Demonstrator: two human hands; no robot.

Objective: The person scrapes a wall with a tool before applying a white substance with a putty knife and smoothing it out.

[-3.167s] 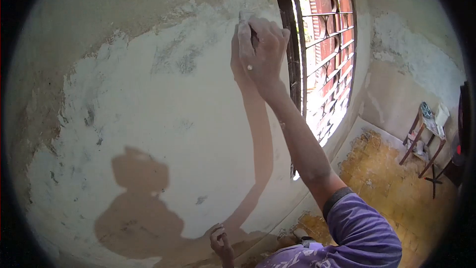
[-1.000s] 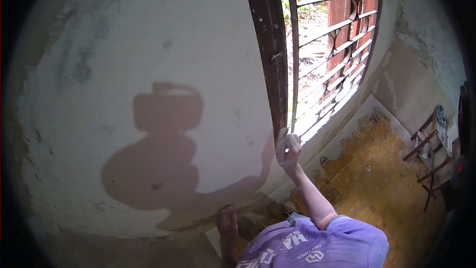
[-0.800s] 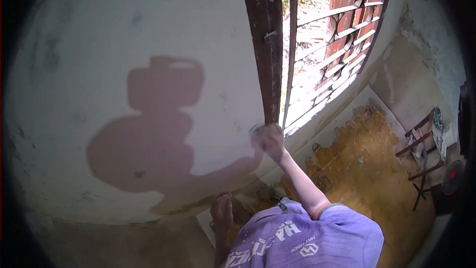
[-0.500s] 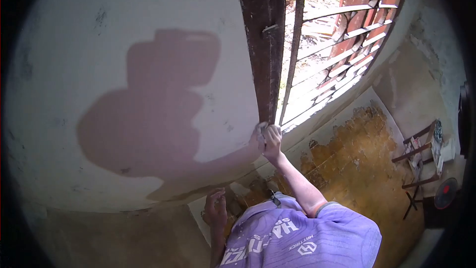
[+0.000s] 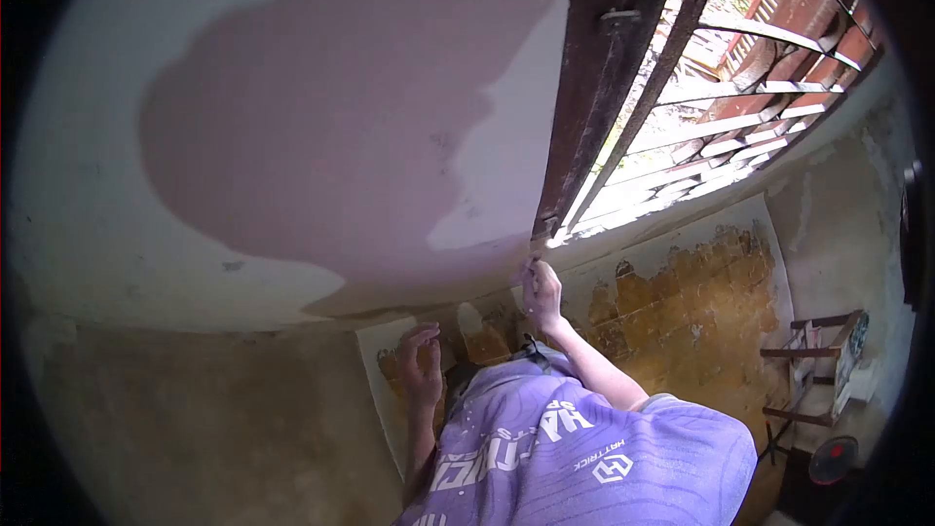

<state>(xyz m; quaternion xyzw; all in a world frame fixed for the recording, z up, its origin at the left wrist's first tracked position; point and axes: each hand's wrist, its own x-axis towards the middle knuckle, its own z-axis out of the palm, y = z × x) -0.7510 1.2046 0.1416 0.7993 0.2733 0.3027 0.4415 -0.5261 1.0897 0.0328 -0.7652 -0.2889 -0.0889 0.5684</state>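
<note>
My right hand (image 5: pixel 542 294) is closed in front of the wall, just below the bottom end of the dark wooden window frame (image 5: pixel 596 88). Its fingers are bent together; whatever they may hold is too small and blurred to name. On the left, my left hand (image 5: pixel 422 358) hangs in front of my body with loosely curved fingers apart, and nothing shows in it. The pale wall (image 5: pixel 88 185) carries a large shadow of my head and arm, along with a few dark smudges.
Metal window bars (image 5: pixel 740 93) let in bright light at upper right. Below lies a worn yellow-brown floor (image 5: pixel 672 321) with patchy pale edges. A wooden stand (image 5: pixel 813 370) and a dark round object with a red centre (image 5: pixel 834 460) are at the right.
The view has shifted, so the window frame sits further right and my shadow looks larger. My right hand has come down slightly from the frame's lower end. The left hand stays loosely curved.
</note>
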